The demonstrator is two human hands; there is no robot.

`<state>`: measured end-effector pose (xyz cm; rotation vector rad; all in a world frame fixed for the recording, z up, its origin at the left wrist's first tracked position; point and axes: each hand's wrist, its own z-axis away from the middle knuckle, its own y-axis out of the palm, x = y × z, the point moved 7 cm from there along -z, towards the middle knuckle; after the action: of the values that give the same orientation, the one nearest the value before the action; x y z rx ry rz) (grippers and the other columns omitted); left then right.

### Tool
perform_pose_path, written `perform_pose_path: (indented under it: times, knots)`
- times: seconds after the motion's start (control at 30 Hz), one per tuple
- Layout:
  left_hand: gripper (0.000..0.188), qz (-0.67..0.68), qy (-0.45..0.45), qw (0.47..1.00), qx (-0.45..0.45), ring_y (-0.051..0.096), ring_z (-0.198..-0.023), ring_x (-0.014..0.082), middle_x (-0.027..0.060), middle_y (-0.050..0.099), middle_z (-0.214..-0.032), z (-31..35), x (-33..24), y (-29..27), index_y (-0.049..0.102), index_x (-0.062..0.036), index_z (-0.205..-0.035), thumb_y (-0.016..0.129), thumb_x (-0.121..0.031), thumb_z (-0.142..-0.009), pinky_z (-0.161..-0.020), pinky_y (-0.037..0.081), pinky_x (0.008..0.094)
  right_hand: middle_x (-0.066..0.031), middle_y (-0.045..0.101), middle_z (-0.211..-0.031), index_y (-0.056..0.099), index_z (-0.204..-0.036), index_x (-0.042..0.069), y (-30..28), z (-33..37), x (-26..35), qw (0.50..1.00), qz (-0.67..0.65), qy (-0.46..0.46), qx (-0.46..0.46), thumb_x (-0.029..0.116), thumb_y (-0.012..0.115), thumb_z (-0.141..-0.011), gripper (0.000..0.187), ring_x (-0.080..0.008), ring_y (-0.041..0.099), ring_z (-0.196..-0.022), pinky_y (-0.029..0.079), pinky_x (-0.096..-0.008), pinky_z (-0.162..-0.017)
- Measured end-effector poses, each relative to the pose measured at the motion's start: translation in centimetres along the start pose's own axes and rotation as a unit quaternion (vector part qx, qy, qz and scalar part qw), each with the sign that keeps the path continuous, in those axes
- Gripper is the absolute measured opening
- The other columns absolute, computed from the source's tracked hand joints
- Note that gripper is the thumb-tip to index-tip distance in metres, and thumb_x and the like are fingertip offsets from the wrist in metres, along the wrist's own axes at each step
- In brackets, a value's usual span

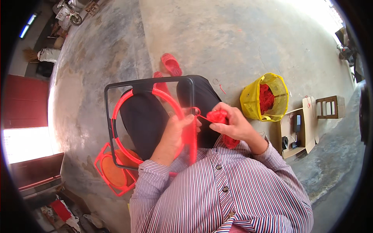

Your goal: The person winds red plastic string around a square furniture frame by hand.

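Note:
A black rectangular frame (149, 82) with a round inner ring lies across my lap. Red cord is wound around much of the ring (115, 108) and along the frame's right side. My left hand (178, 130) grips that right side, its thumb pressed near the upper part of the winding. In my right hand (237, 123), to the right of the frame, is a bundle of red cord (216, 116), pinched between thumb and fingers. A short stretch of cord with a small loop (197, 111) runs from the bundle to the frame. More red cord (230, 142) hangs below my right hand.
A yellow basket (249, 101) holding red cord stands to the right. Beyond it are an open cardboard box (309, 134) with dark devices and a wooden stool (339, 107). Red clogs (171, 64) are ahead; a red-wrapped frame (101, 160) with an orange disc is at left.

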<state>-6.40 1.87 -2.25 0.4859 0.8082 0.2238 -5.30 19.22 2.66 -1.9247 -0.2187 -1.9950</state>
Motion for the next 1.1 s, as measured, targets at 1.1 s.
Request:
perform_pose_path:
  times: [1.1]
  knots:
    - [0.014,-0.02,-0.02,0.999,0.034,0.068,-0.065,0.0283,0.0188,0.066,-0.079,-0.4,-0.4,0.6,0.054,-0.0058,-0.098,0.063,-0.011,-0.089,-0.06,0.058,0.0385,-0.0042,0.058,-0.102,0.038,-0.145,0.006,1.7,-9.0,0.4,0.93,-0.363,-0.04,-0.05,-0.005,0.062,-0.079,0.071,-0.0129,0.056,-0.096,0.047,-0.0259,-0.086]
